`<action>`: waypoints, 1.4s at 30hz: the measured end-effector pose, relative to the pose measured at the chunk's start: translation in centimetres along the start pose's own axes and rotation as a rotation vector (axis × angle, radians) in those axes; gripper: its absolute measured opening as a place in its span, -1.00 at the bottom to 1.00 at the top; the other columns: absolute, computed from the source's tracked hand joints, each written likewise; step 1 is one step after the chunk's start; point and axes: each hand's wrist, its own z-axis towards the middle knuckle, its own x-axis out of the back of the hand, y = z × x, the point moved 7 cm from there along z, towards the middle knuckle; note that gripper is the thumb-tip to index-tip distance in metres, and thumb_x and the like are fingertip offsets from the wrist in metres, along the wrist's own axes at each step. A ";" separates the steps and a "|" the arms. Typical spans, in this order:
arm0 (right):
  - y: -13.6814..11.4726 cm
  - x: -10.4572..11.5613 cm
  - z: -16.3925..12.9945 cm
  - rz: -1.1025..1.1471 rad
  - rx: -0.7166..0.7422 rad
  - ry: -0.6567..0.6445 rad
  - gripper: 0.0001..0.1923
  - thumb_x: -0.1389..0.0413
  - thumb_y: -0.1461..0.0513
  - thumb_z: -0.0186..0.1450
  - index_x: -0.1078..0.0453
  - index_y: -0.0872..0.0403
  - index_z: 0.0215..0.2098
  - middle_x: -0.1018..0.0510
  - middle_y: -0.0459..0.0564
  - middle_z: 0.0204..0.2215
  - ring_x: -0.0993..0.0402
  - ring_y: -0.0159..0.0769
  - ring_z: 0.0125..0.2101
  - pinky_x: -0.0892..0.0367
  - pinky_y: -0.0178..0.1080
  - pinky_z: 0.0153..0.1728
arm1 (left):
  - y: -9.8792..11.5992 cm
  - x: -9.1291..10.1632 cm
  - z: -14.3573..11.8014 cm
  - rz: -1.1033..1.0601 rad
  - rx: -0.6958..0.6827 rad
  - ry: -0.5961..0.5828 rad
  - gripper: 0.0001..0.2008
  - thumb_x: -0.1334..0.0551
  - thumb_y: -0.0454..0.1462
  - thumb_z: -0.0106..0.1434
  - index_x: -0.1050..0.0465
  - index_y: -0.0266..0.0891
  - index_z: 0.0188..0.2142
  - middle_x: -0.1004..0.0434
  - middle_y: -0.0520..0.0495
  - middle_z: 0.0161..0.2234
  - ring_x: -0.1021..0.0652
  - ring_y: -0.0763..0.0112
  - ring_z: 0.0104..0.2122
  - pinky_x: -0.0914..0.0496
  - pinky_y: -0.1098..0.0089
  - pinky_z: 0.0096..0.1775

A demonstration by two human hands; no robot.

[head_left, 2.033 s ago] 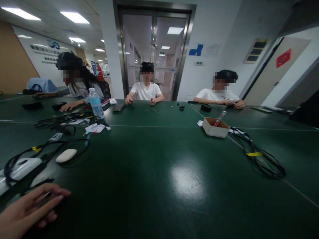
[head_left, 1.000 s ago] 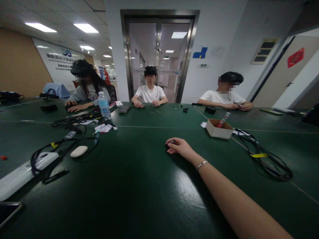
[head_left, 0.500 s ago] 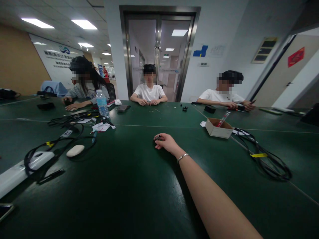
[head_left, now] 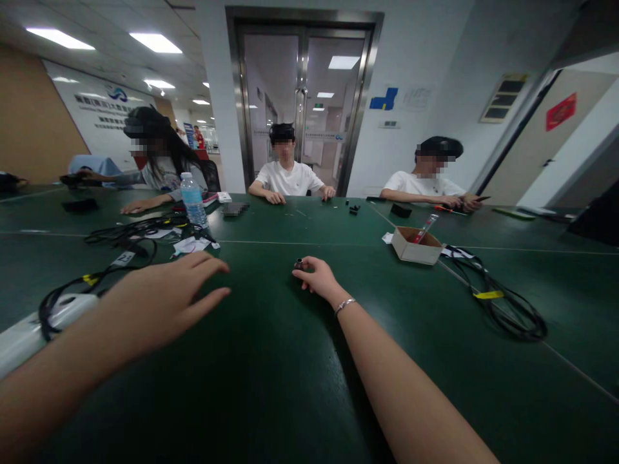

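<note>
My left hand (head_left: 174,293) is nearest, above the green table (head_left: 251,399), thumb and fingers parted with nothing visible between them. My forearm passes in front of the white power strip (head_left: 26,335); if I drop that arm carelessly, I think it could catch the black cables (head_left: 128,230) and drag them.

Further out, my right hand (head_left: 319,278) is closed around a small dark piece (head_left: 298,263) near the middle of the table, its ring-like top poking up past my fingertips. I can't tell whether its bottom rests on the tabletop. It looks round and smooth, so a slack pinch would probably let it twist or drop, and on this glossy surface it could roll off. My hands are well apart, so if I bring the left one in too fast, it might knock the piece out of my hold.

Beyond, the bottle (head_left: 193,201) stands upright beside some paper scraps (head_left: 190,245); a wide sweep of my left arm could topple it. Away to the right, the open box (head_left: 416,251) seems out of harm's way, with a slim tube (head_left: 426,227) leaning in it.
</note>
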 end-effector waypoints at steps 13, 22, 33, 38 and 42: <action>0.6 0.2 0.8 -0.082 -0.009 0.012 -0.79 -0.24 0.44 0.07 -0.42 0.18 -0.31 -0.45 -0.14 -0.60 -0.33 -0.53 -0.75 -0.22 -0.52 -0.78 | 6.9 -15.2 14.4 -0.801 -0.015 0.088 -0.83 -0.13 -0.23 0.20 -0.47 -0.19 -0.29 -0.49 -0.08 -0.28 -0.50 0.34 -0.31 -0.37 0.37 -0.25; 1.4 0.4 1.3 0.283 -0.047 -0.076 -0.73 -0.24 0.49 0.05 -0.43 0.19 -0.28 -0.46 -0.14 -0.56 -0.48 -0.45 -0.56 -0.50 -0.44 -0.51 | 4.9 -18.3 13.6 -1.416 0.109 -0.014 -0.81 -0.25 -0.31 0.09 -0.49 -0.28 -0.26 -0.56 -0.11 -0.29 -0.54 0.35 -0.28 -0.41 0.29 -0.12; 1.4 1.5 1.0 0.526 -0.050 -0.075 -0.71 -0.24 0.43 0.12 -0.35 0.16 -0.20 -0.49 -0.07 -0.47 -0.52 -0.38 -0.52 -0.51 -0.37 -0.44 | 4.8 -18.7 13.6 -1.574 0.299 -0.008 -0.86 -0.29 -0.30 0.12 -0.41 -0.35 -0.34 -0.54 -0.10 -0.42 -0.57 0.39 -0.41 -0.49 0.34 -0.26; 1.2 1.6 0.8 0.555 -0.074 -0.070 -0.71 -0.27 0.42 0.08 -0.37 0.16 -0.23 -0.51 -0.04 -0.43 -0.53 -0.37 -0.49 -0.51 -0.33 -0.37 | 4.6 -18.8 13.6 -1.543 0.322 0.007 -0.82 -0.27 -0.24 0.16 -0.39 -0.35 -0.33 -0.55 -0.12 -0.45 -0.57 0.40 -0.45 -0.48 0.43 -0.39; 0.8 1.6 0.6 0.557 -0.067 -0.084 -0.75 -0.26 0.39 0.12 -0.38 0.15 -0.23 -0.51 -0.01 -0.38 -0.53 -0.37 -0.48 -0.50 -0.31 -0.34 | 4.5 -19.2 13.8 -1.536 0.312 0.018 -0.78 -0.26 -0.19 0.17 -0.36 -0.34 -0.33 -0.54 -0.11 -0.48 -0.56 0.43 -0.50 -0.46 0.48 -0.45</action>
